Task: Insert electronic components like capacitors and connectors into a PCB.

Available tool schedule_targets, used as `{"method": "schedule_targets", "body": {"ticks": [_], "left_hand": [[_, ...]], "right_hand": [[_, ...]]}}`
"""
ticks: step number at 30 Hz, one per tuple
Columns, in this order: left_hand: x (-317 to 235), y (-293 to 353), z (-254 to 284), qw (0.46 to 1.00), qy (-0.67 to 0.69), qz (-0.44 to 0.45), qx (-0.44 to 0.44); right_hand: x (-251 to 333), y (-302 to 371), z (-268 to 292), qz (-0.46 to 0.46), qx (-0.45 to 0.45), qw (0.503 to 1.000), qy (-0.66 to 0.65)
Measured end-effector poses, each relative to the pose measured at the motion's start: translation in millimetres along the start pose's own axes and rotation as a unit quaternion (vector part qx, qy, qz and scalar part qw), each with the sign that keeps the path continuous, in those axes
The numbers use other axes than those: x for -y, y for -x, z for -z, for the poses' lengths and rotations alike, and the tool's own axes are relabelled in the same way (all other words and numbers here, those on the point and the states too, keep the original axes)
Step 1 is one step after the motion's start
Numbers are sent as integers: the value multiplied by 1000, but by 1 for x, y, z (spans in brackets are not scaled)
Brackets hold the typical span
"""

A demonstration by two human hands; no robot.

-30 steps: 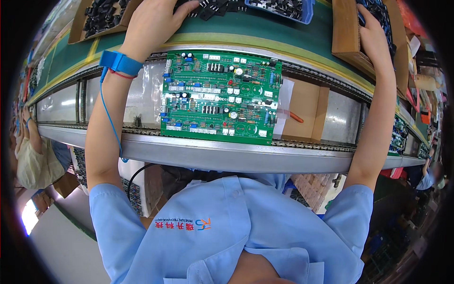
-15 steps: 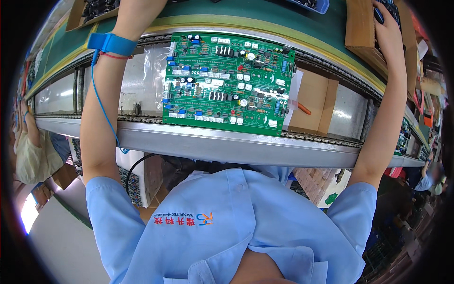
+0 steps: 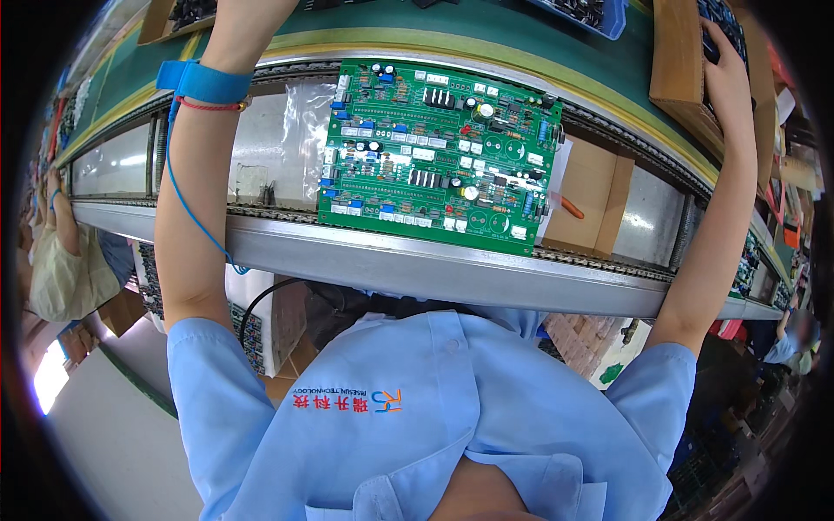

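Observation:
My left hand [image 3: 254, 19] reaches over the far rail at the top left; its fingers lie beyond the picture's upper edge, so what they hold is hidden. A blue wrist strap [image 3: 205, 81] with a coiled blue cord circles that wrist. My right hand [image 3: 728, 71] reaches into a cardboard box [image 3: 682, 65] of dark parts at the far right. Its thumb and a finger show apart; the other fingertips are partly hidden among the parts. Between my arms, a green circuit board [image 3: 417, 135] filled with components lies across the rails, touched by neither hand.
Behind the rails runs a green bench [image 3: 486, 35] with a blue bin [image 3: 599, 19] of small parts and another carton [image 3: 161, 24]. Between the rails lie clear plastic film [image 3: 304, 139] and a shallow cardboard tray [image 3: 612, 195] with an orange-brown stick [image 3: 572, 207]. Other people work at both sides.
The whole view has shifted, so the board and boxes appear farther right and slightly lower. Against the bench, my left arm is a little farther left. My right hand stays in the box.

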State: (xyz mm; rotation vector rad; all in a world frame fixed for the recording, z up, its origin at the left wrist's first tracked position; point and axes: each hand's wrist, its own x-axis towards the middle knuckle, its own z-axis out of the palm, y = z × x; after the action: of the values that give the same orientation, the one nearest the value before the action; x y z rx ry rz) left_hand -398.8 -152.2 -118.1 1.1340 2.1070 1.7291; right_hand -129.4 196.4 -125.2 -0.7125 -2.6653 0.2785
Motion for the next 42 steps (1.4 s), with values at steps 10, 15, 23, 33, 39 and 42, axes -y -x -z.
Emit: {"method": "schedule_targets", "body": {"ticks": [10,15,23,33,39,42], "left_hand": [[11,-1,10,995,-53,-67,44],[18,-4,12,995,-61,-61,52],[13,0,9,975,-205,-72,42],[-8,-7,40,925,-316,-202,-68],[37,-17,93,910,-411,-12,-57],[44,-24,91,921,-387,-28,-26]], "right_hand": [[0,-1,3,-28,-16,999,-27],[7,2,3,-32,-23,999,-35],[14,-2,0,-31,-3,999,-29],[25,11,2,-45,-30,998,-28],[29,9,2,-47,-45,997,-33],[26,8,6,-55,-32,998,-24]]}}
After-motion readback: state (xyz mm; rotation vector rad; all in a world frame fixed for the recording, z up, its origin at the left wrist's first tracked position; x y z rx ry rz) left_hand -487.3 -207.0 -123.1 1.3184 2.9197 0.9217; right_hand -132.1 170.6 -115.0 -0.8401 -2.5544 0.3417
